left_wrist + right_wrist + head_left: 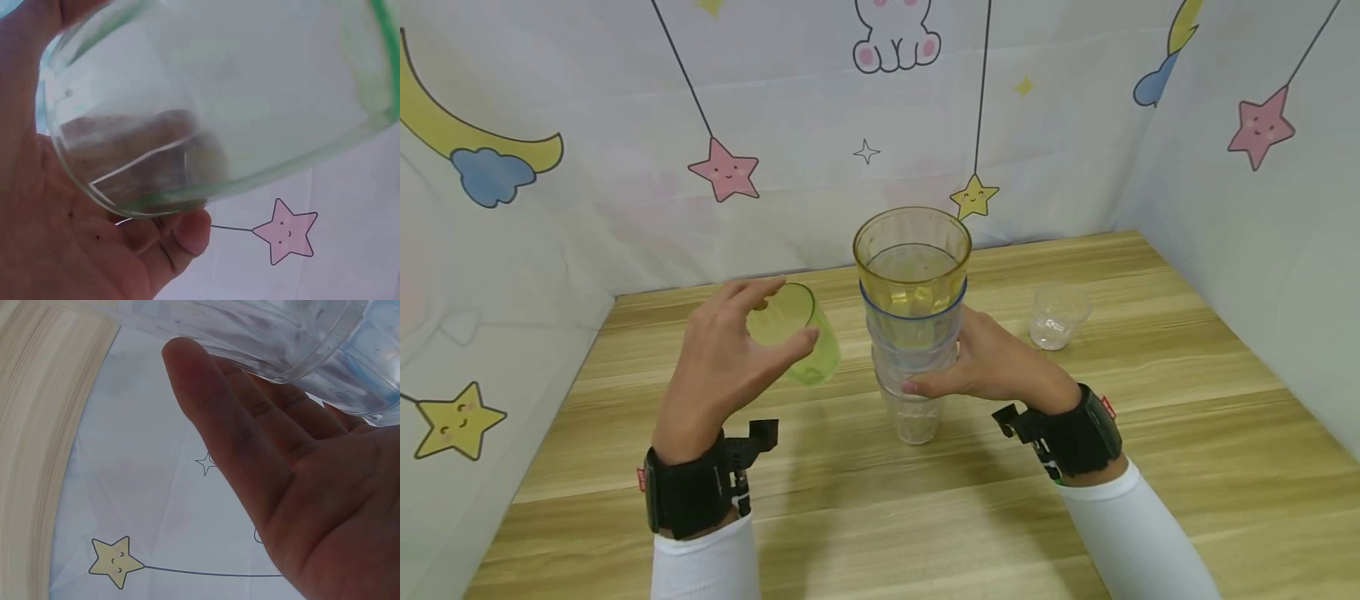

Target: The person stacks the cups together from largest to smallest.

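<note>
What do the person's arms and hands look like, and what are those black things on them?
Both arms wear white sleeves. Around each wrist is a wide black band with a small black bracket sticking out and a little red tag at its outer edge. The left hand and right hand are bare, without gloves.

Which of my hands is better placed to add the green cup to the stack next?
Probably your left hand: it already holds the green cup to the left of the stack, while your right hand is busy gripping the stack's side.
</note>
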Demonstrator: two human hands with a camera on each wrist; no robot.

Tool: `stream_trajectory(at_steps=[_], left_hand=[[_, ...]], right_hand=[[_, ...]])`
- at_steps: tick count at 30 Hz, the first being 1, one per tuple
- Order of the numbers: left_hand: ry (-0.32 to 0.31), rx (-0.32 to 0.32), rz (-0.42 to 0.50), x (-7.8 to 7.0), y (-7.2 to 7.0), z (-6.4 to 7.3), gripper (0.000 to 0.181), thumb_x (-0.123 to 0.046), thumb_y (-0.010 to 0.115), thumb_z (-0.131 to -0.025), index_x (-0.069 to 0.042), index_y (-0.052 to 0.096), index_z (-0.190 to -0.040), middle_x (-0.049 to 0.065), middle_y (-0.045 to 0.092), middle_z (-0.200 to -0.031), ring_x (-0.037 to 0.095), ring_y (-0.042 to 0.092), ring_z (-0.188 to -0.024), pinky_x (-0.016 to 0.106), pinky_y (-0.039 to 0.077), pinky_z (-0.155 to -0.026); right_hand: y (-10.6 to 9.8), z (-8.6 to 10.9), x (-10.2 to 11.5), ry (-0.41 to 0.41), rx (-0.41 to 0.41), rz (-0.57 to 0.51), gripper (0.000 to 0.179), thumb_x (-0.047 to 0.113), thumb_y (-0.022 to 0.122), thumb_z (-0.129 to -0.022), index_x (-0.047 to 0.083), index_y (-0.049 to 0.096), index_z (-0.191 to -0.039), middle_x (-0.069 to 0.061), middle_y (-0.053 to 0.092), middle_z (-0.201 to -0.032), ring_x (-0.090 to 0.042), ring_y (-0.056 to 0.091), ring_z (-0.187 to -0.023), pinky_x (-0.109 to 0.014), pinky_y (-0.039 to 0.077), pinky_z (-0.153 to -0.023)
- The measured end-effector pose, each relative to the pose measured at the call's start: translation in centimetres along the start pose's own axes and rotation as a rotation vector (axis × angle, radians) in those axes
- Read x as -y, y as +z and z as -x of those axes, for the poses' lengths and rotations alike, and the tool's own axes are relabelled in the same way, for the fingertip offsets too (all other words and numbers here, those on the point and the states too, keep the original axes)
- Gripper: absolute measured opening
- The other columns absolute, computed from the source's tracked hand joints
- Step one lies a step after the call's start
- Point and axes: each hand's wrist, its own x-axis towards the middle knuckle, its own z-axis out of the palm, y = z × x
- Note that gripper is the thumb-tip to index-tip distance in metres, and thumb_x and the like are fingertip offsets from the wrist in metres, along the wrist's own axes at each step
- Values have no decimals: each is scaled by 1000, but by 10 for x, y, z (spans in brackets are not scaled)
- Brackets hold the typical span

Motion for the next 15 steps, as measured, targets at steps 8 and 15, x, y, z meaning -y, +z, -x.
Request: stream_trajectory(at_steps=[8,15], left_hand=[[67,-40,11,-6,2,-2,56,-41,66,-93,-6,63,-136,15,60,-129,34,58,-111,55,46,-89],[145,-161,41,-10,3,-1,55,-39,70,-89,-6,67,-132,13,64,-121,25,58,-88,39,43,-67]], right_hand=[[0,0,1,-8,5,-2,77,23,87,-79,18,45,-144,0,60,-132,-20,59,-121,-46,48,-100],[0,0,0,-8,7,4,77,23,87,-80,18,45,-144,0,60,-133,-20,58,-121,-47,48,-100]])
